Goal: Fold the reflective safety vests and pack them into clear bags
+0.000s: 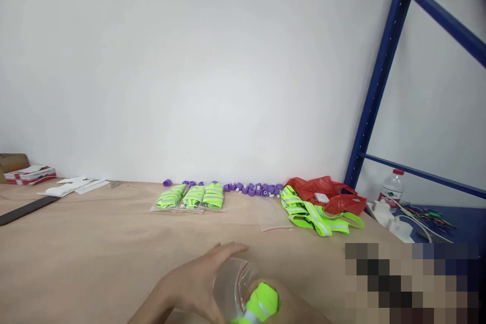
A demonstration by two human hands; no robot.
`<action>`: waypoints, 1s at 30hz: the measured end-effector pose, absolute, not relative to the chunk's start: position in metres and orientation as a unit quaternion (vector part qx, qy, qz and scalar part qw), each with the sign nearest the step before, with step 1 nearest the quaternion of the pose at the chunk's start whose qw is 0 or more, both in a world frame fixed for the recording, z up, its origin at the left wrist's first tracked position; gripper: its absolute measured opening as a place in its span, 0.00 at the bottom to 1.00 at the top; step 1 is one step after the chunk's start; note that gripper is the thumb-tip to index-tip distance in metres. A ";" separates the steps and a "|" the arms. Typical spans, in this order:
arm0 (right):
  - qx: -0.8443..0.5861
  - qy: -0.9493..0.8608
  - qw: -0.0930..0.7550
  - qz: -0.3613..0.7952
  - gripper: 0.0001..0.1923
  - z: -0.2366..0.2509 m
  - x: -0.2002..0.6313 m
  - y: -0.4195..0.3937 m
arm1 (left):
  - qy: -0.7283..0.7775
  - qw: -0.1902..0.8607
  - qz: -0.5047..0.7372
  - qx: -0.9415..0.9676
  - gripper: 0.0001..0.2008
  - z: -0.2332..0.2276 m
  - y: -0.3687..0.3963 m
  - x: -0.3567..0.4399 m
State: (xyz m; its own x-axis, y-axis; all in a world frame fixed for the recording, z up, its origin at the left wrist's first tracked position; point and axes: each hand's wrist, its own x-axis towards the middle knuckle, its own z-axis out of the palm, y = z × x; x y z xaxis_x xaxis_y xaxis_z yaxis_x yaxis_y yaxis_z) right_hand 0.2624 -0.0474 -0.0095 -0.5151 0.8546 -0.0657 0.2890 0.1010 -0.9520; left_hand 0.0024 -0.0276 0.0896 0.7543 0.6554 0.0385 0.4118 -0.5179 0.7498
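My left hand (193, 283) is at the bottom middle, its fingers curved around a clear zip bag (230, 286) with a red seal line. Just right of it, my right hand (294, 306), smeared and cut off by the lower edge, grips a folded neon-green reflective strap (264, 299) at the bag's mouth. How far the strap reaches into the bag is hidden. Farther back lie several bagged neon straps (193, 197). A loose neon reflective strap (319, 218) lies tangled at the right, with a flat clear zip bag (271, 215) beside it.
Several purple caps (252, 190) line the wall. A red plastic bag (330, 192) lies behind the loose strap. Blue rack posts (375, 96) and a water bottle (392, 190) stand right. White cut pieces (72, 187), a dark strip (28, 210) and boxes (30, 174) lie left.
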 end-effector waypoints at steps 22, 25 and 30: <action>-0.429 -0.642 0.556 0.308 0.19 0.014 0.264 -0.049 | 0.423 0.345 0.133 0.827 0.53 0.084 -0.017 -0.028; -0.325 -0.782 0.522 0.106 0.23 0.020 0.269 -0.053 | 0.377 0.365 0.129 0.841 0.53 0.082 -0.018 -0.024; -0.159 -0.897 0.410 -0.052 0.23 0.040 0.262 -0.064 | 0.376 0.374 0.114 0.840 0.55 0.081 -0.018 -0.020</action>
